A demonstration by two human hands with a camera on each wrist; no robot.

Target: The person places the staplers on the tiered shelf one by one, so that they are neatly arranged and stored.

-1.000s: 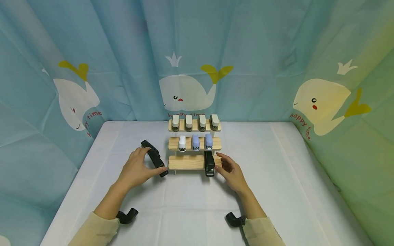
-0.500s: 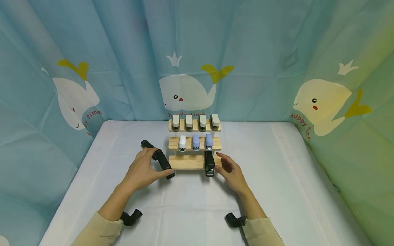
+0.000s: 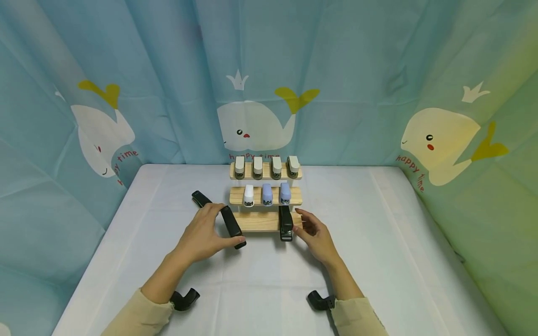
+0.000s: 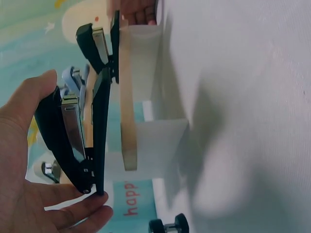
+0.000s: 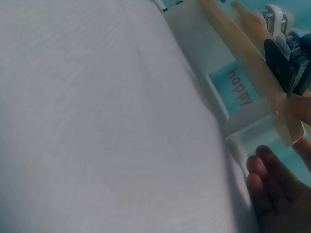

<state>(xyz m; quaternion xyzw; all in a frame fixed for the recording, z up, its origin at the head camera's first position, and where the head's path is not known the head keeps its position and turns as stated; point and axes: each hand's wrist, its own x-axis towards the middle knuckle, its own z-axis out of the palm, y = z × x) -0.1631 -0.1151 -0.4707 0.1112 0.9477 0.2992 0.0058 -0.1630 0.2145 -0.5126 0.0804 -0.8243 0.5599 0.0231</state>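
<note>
My left hand (image 3: 206, 233) grips a black stapler (image 3: 232, 221) lengthwise, thumb at its near end and fingers at its far end. In the left wrist view this stapler (image 4: 53, 131) is raised beside the front edge of the wooden bottom shelf (image 4: 127, 121). Another black stapler (image 3: 286, 221) sits on the right part of that shelf. My right hand (image 3: 318, 237) holds the shelf's right end, thumb in front close to the stapler and fingers behind; its lower fingers (image 5: 277, 179) extend loosely. A further black stapler (image 3: 200, 198) lies on the table, partly hidden behind my left hand.
Above the bottom shelf, the middle tier (image 3: 235, 196) carries one white mini stapler (image 3: 249, 195) and two lavender ones (image 3: 267, 193). Several pale mini staplers (image 3: 258, 167) line the top tier. A blue whale-print curtain (image 3: 353, 93) hangs behind the white table (image 3: 378, 242).
My left hand has moved right with the black stapler, up to the left end of the bottom shelf. The other stapler left on the table now shows apart from it. My right hand stays put.
</note>
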